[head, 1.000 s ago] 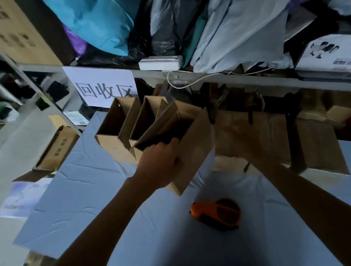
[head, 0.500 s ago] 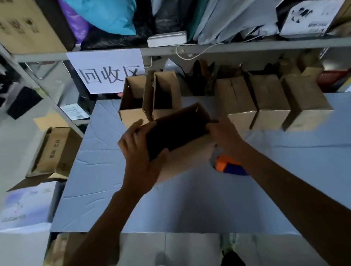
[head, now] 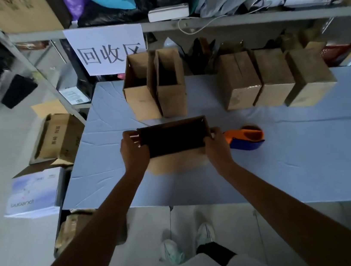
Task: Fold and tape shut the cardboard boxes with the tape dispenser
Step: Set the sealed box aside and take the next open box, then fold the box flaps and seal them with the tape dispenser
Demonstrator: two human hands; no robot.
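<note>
Your left hand and right hand grip the open cardboard box by its ends, over the worktop; the tape dispenser lies just beside your right hand.

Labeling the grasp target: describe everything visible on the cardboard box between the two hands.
The cardboard box is plain brown and rectangular, long side running left to right. Its open top faces the camera, inside dark; no tape shows. The left hand grips its left end, the right hand its right end. It is low over the blue table; contact there is unclear.
</note>
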